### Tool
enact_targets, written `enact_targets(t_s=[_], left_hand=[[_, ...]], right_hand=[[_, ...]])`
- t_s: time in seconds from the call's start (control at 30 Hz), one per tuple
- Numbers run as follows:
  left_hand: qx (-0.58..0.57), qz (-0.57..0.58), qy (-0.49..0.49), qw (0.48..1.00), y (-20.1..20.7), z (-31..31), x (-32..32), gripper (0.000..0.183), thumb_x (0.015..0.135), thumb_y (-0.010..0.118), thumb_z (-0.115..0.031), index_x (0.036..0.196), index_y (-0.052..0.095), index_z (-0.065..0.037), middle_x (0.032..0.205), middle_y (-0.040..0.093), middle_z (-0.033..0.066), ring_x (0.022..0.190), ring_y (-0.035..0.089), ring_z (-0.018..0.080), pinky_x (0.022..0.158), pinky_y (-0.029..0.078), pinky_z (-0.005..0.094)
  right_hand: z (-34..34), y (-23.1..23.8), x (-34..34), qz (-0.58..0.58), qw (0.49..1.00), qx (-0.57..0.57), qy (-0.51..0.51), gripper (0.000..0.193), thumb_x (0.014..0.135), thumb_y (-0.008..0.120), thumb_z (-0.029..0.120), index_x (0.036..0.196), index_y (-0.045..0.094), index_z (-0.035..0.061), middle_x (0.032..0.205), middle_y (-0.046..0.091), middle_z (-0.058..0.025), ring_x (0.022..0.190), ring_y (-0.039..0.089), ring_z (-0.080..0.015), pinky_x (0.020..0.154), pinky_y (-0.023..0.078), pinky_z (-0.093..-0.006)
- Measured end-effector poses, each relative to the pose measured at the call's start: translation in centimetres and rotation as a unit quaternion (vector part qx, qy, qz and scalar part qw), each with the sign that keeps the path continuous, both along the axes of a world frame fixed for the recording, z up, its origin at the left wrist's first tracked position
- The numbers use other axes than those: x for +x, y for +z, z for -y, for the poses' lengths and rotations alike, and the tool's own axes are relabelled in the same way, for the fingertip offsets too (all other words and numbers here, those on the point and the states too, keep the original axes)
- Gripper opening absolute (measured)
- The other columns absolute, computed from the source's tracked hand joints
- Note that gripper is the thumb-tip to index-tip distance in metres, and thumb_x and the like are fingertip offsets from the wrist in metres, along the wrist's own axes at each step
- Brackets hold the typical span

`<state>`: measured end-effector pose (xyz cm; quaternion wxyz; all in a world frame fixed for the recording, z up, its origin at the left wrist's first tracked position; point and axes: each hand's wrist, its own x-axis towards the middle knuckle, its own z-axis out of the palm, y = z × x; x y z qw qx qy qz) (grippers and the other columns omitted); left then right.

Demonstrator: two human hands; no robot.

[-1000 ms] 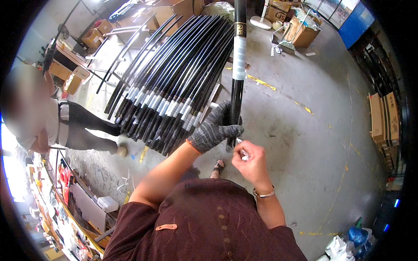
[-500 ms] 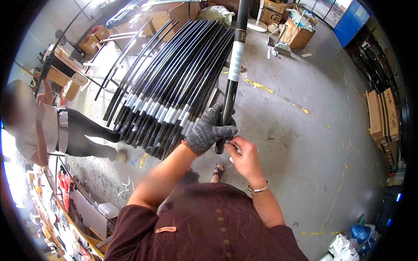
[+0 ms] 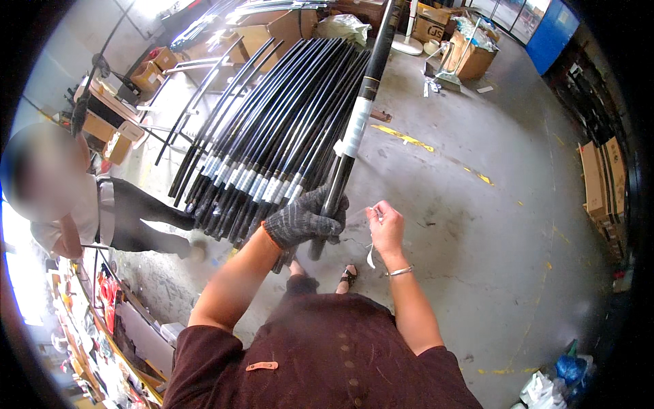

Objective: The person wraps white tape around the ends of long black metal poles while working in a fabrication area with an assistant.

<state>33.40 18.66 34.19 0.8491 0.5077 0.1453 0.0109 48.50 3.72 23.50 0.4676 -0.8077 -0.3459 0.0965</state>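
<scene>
My left hand (image 3: 304, 219), in a grey knitted glove with an orange cuff, is wrapped round a long black pole (image 3: 368, 87) close to its lower end. The pole slants up and away to the right, with a pale label band (image 3: 356, 126) around it. My bare right hand (image 3: 387, 230) is closed in a pinch, apart from the pole on its right. From its fingers a thin white strip (image 3: 370, 256) hangs, and a faint clear film seems to stretch toward the pole. Beyond my left hand, many similar black poles (image 3: 272, 116) lie side by side, most with pale bands.
Another person (image 3: 82, 198) stands at the left, holding a long dark pole. Cartons (image 3: 470, 58) stand at the back, and more cartons (image 3: 603, 177) are stacked at the right. A cluttered bench (image 3: 116, 334) runs along the lower left. Plastic bags (image 3: 545, 388) lie at the lower right.
My left hand and the pole have shifted left and slightly down, the pole tilting more. My right hand has drawn away from the pole's lower end, a white strip now showing in its fingers.
</scene>
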Motion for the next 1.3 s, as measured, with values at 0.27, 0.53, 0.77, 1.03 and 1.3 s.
enact_targets(t_s=[0.27, 0.53, 0.77, 1.03, 1.3], left_hand=[[-0.054, 0.076, -0.016, 0.996, -0.3, -1.3, -0.4, 0.065, 0.062, 0.083, -0.007, 0.116, 0.048, -0.004, 0.081, 0.054, 0.0042, 0.078, 0.055, 0.0169, 0.06, 0.046, 0.0283], [-0.106, 0.106, -0.02, 0.988, 3.0, -3.7, -2.3, 0.068, 0.067, 0.078, -0.012, 0.125, 0.045, -0.002, 0.083, 0.055, 0.0031, 0.073, 0.052, 0.0139, 0.061, 0.043, 0.027], [0.094, 0.05, 0.065, 0.992, 3.3, -3.8, -2.3, 0.057, 0.079, 0.073, -0.037, 0.12, 0.054, -0.003, 0.088, 0.055, -0.0018, 0.077, 0.051, 0.0077, 0.067, 0.043, 0.023], [0.149, 0.031, 0.104, 0.983, 1.9, -1.3, -1.5, 0.046, 0.082, 0.072, -0.026, 0.117, 0.055, -0.002, 0.088, 0.055, -0.0015, 0.073, 0.05, 0.0071, 0.065, 0.042, 0.0225], [-0.042, 0.056, -0.031, 0.997, 5.6, -4.7, -0.9, 0.069, 0.066, 0.078, -0.008, 0.125, 0.043, -0.003, 0.073, 0.053, 0.0035, 0.056, 0.05, 0.0115, 0.044, 0.038, 0.0233]], right_hand=[[2.9, -5.8, 6.9, 0.043, 0.985, -0.129, -0.109, 0.02, 0.08, 0.066, 0.022, 0.078, 0.057, 0.0037, 0.072, 0.062, -0.0172, 0.071, 0.06, -0.039, 0.061, 0.044, -0.0463], [15.2, -15.7, 15.0, -0.104, 0.955, -0.138, -0.243, 0.013, 0.079, 0.063, 0.013, 0.076, 0.057, 0.0013, 0.068, 0.061, -0.0094, 0.057, 0.054, -0.0223, 0.057, 0.044, -0.033], [8.4, -3.4, 10.6, -0.386, 0.896, 0.185, -0.121, 0.008, 0.082, 0.061, 0.009, 0.087, 0.056, 0.0071, 0.071, 0.054, 0.0033, 0.057, 0.048, -0.0046, 0.045, 0.037, -0.022], [-3.5, 16.9, 1.4, -0.268, 0.92, 0.154, 0.241, 0.032, 0.085, 0.067, 0.017, 0.112, 0.057, 0.003, 0.069, 0.05, 0.0055, 0.062, 0.043, -0.0008, 0.056, 0.037, -0.0168], [-6.3, 17.4, -0.3, -0.032, 0.954, 0.121, 0.272, 0.011, 0.085, 0.065, 0.008, 0.09, 0.062, -0.0007, 0.068, 0.061, -0.0066, 0.063, 0.053, -0.0099, 0.06, 0.045, -0.0269]])
